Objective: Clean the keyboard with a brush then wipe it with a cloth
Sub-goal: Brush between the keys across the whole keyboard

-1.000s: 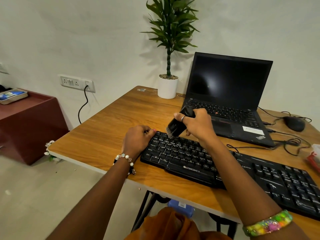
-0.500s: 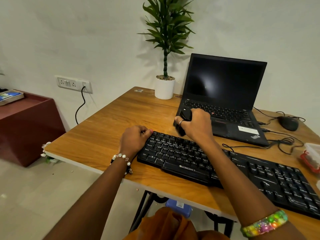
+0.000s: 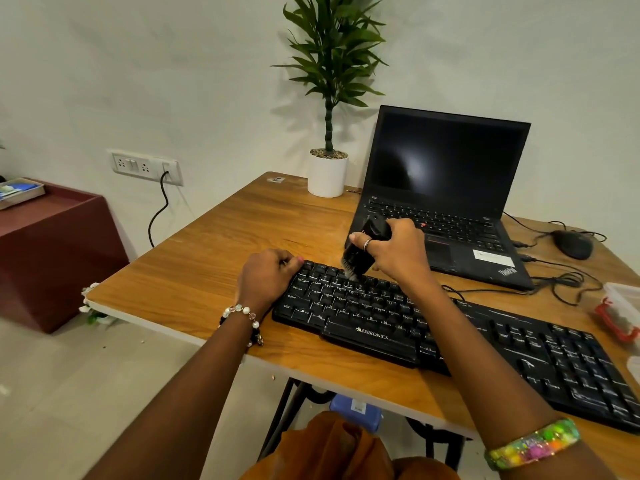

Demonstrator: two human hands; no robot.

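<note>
Wooden table (image 3: 207,271), laptop (image 3: 446,202) behind keyboard (image 3: 381,320), right hand (image 3: 398,252) gripping brush (image 3: 360,252), left hand (image 3: 266,275) curled at keyboard corner.

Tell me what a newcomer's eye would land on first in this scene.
First, the right hand gripping a black brush, its bristles down on the top rows of the black Zebronics keyboard at the wooden desk's front edge. The left hand rests on the keyboard's left end. Behind stand an open ThinkPad laptop with a dark screen and a potted plant.
</note>
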